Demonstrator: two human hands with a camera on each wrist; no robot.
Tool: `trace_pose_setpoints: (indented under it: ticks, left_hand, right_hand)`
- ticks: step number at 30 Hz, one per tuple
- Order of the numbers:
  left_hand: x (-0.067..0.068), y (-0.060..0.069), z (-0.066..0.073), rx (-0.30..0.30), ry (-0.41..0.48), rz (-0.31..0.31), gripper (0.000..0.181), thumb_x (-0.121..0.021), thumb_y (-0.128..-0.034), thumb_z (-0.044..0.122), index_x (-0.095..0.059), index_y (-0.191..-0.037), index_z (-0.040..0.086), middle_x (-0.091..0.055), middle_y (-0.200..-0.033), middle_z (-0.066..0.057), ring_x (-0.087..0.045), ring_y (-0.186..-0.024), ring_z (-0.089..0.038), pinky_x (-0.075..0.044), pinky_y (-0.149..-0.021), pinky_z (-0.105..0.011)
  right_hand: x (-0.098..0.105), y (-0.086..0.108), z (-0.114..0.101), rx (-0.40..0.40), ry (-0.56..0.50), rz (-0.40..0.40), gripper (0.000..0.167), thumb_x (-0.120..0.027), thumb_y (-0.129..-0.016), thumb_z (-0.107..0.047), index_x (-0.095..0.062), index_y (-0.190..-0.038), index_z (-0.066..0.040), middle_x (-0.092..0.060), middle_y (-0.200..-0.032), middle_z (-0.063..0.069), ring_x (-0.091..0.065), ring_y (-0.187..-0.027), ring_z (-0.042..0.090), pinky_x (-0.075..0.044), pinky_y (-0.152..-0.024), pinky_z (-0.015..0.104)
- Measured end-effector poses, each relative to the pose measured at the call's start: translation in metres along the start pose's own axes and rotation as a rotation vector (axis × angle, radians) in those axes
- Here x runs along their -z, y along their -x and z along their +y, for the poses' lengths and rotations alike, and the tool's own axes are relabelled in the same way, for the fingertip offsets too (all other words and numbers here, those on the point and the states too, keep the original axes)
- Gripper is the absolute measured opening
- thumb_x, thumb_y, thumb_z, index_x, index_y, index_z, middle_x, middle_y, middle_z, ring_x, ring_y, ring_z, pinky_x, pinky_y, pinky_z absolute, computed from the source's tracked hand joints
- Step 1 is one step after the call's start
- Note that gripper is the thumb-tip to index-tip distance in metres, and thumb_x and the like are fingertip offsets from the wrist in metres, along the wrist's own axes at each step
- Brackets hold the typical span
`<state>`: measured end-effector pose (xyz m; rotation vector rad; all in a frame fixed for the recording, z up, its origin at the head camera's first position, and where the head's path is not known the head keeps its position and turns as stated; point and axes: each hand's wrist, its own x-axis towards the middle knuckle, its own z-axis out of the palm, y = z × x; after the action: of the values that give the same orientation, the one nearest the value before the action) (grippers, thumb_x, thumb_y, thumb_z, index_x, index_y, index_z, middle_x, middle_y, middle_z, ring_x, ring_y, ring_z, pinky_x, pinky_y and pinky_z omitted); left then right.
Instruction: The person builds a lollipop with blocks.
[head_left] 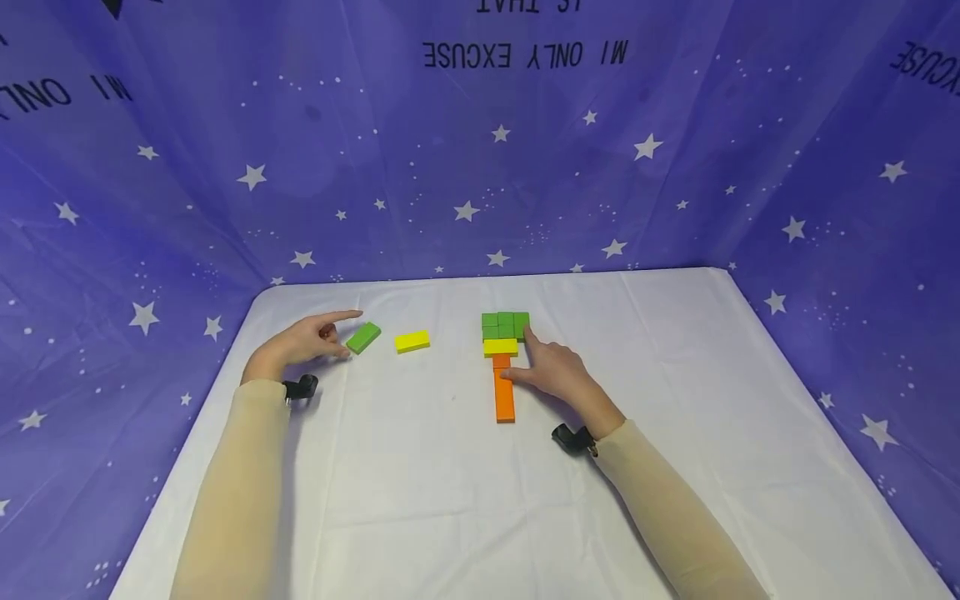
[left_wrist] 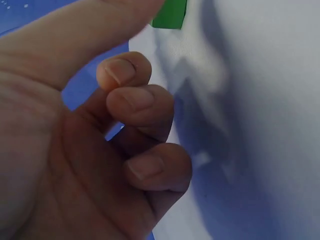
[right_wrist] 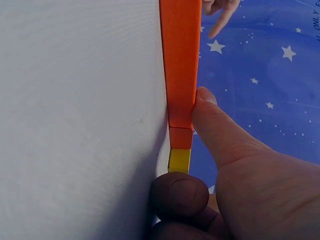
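Observation:
My left hand (head_left: 306,339) is beside a green block (head_left: 363,337), its index finger extended past the block's far side and its thumb near the close end. In the left wrist view the other fingers (left_wrist: 157,167) curl loosely, holding nothing. My right hand (head_left: 557,370) lies at a flat arrangement of blocks. Its index fingertip touches the right edge of the green blocks (head_left: 506,325), and its thumb rests at the long orange block (head_left: 505,400). Between them are a yellow block (head_left: 500,347) and a small orange block (head_left: 501,362), all touching in line.
A loose yellow block (head_left: 412,342) lies between the left green block and the arrangement. The white cloth (head_left: 420,500) covers the table. A purple curtain with stars (head_left: 420,167) stands behind and along both sides. Each wrist wears a small black camera (head_left: 302,387).

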<state>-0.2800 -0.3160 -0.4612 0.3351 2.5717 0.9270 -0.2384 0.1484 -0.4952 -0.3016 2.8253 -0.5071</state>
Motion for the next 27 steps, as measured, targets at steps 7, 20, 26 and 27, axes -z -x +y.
trace_pose_setpoints:
  ticks: [7, 20, 26, 27]
  left_hand:
    - [-0.001, -0.010, 0.001, 0.014, -0.059, -0.059, 0.079, -0.076, -0.0953, 0.013, -0.041, -0.165, 0.023, -0.044, -0.085, -0.005, -0.041, -0.079, -0.021, -0.036, -0.072, -0.036]
    - [-0.010, -0.014, 0.003, 0.058, -0.015, 0.010, 0.074, -0.085, -0.0904, 0.028, -0.051, -0.156, 0.017, -0.052, -0.087, -0.005, -0.044, -0.073, -0.016, -0.038, -0.070, -0.035]
    - [-0.019, -0.016, 0.006, 0.066, 0.045, 0.127, 0.073, -0.087, -0.0880, 0.031, -0.056, -0.150, 0.009, -0.048, -0.081, 0.001, -0.042, -0.068, -0.013, -0.037, -0.069, -0.033]
    - [-0.021, -0.017, 0.008, 0.070, 0.050, 0.145, 0.072, -0.087, -0.0877, 0.031, -0.056, -0.149, 0.009, -0.048, -0.080, 0.001, -0.042, -0.068, -0.013, -0.037, -0.068, -0.033]
  right_hand:
    - [-0.004, -0.001, 0.000, 0.001, 0.007, -0.005, 0.116, -0.068, -0.088, -0.076, -0.022, -0.169, -0.007, -0.075, -0.109, 0.021, -0.071, -0.097, 0.034, -0.058, -0.087, 0.047]
    - [-0.002, 0.000, 0.000, 0.011, 0.016, 0.008, 0.116, -0.069, -0.088, -0.075, -0.024, -0.169, -0.005, -0.074, -0.099, 0.018, -0.070, -0.091, 0.032, -0.058, -0.079, 0.044]
    - [0.000, 0.000, 0.001, 0.008, 0.017, 0.011, 0.115, -0.069, -0.089, -0.074, -0.024, -0.169, -0.005, -0.075, -0.109, 0.022, -0.072, -0.098, 0.035, -0.059, -0.083, 0.046]
    - [0.000, 0.000, 0.001, 0.007, 0.018, 0.011, 0.115, -0.069, -0.089, -0.074, -0.024, -0.169, -0.005, -0.075, -0.113, 0.022, -0.072, -0.100, 0.036, -0.059, -0.084, 0.046]
